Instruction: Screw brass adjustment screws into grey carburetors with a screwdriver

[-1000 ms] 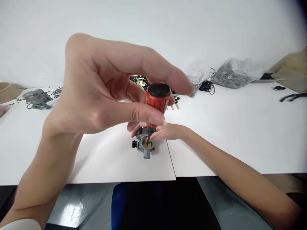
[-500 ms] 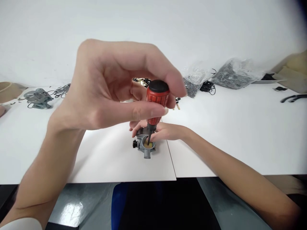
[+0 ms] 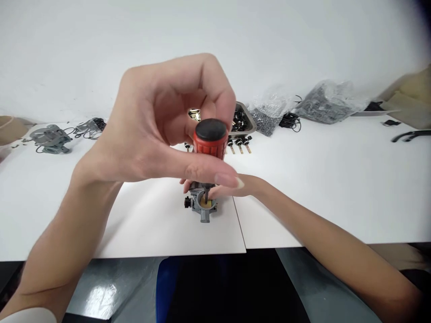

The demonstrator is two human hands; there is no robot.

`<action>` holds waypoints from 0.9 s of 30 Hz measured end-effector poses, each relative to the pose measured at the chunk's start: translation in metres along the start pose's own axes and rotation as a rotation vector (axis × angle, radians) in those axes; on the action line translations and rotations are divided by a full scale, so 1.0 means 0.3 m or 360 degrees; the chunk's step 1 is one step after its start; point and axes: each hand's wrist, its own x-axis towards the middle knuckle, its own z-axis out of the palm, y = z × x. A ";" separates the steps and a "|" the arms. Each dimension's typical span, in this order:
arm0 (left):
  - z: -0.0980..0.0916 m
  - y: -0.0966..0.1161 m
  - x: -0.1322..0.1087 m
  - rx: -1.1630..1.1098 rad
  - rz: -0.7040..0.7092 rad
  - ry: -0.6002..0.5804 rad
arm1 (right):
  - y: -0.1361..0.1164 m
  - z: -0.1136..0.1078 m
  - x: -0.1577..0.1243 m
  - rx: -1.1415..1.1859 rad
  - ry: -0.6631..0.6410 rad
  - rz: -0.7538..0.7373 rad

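My left hand (image 3: pixel 158 130) is raised close to the camera, thumb and fingers pinched round the red handle of a screwdriver (image 3: pixel 209 142) with a black cap. The screwdriver stands upright, its tip down inside the round bore of a small grey metal carburetor (image 3: pixel 203 205) on the white table (image 3: pixel 336 179). My right hand (image 3: pixel 235 186) reaches in from the right and grips the carburetor's far side, holding it on the table.
A metal tray (image 3: pixel 245 122) of small parts and a row of screws (image 3: pixel 239 145) lie behind. Plastic bags of dark parts (image 3: pixel 325 104) sit at the back right. Another grey casting (image 3: pixel 50 138) and black rings (image 3: pixel 90 126) lie at the left. The table edge (image 3: pixel 168 253) is near me.
My left fingers have curled in and turned round the screwdriver handle, which shifted slightly left. My right hand and the carburetor stay in place.
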 end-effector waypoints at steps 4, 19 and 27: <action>-0.002 -0.008 -0.005 -0.0073 -0.0015 -0.0019 | 0.001 0.001 0.001 -0.0019 0.0007 0.0021; 0.010 0.007 -0.007 -0.0026 -0.0056 0.0121 | 0.007 -0.002 -0.004 0.0031 -0.0039 0.0014; -0.004 0.028 -0.005 -0.0047 0.0035 0.0003 | 0.006 -0.004 -0.006 0.0033 -0.0016 -0.0007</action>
